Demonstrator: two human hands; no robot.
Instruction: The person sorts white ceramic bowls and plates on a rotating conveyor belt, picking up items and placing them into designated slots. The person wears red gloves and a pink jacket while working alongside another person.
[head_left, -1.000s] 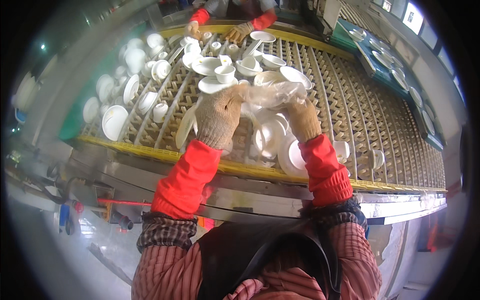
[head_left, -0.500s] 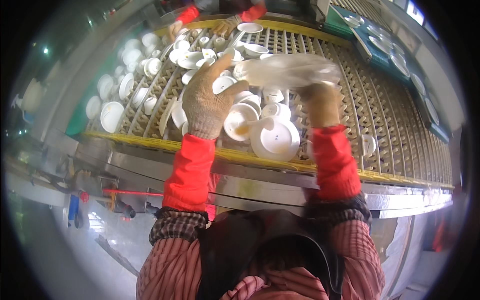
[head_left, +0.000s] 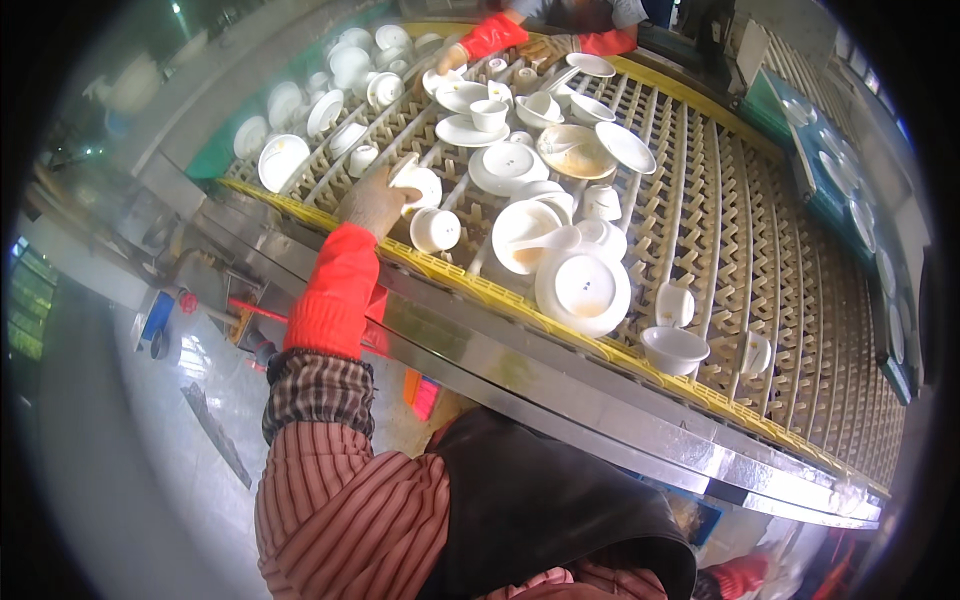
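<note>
My left hand (head_left: 372, 202), in a tan glove with a red sleeve, reaches over the near edge of the slatted conveyor. Its fingers are closed on a small white bowl (head_left: 420, 187). Right beside it a white cup (head_left: 435, 231) lies tipped. Of my right arm only a red sleeve (head_left: 738, 576) shows at the lower right; the hand itself is not seen. Nearer the middle, a stained plate (head_left: 585, 290) rests by a bowl with a white spoon (head_left: 548, 241) across it. A white bowl (head_left: 674, 350) and mugs (head_left: 675, 304) stand further right.
Across the belt, a co-worker's gloved hand (head_left: 548, 50) and bare-looking hand (head_left: 452, 60) are among dishes. Several bowls and plates (head_left: 283, 162) line the left side. A green belt (head_left: 800, 130) with plates runs at the right. A yellow edge strip (head_left: 480, 291) borders the conveyor.
My left hand has moved left and taken hold of a small bowl. My right hand has left the belt with its blurred pale object out of sight. The view has turned.
</note>
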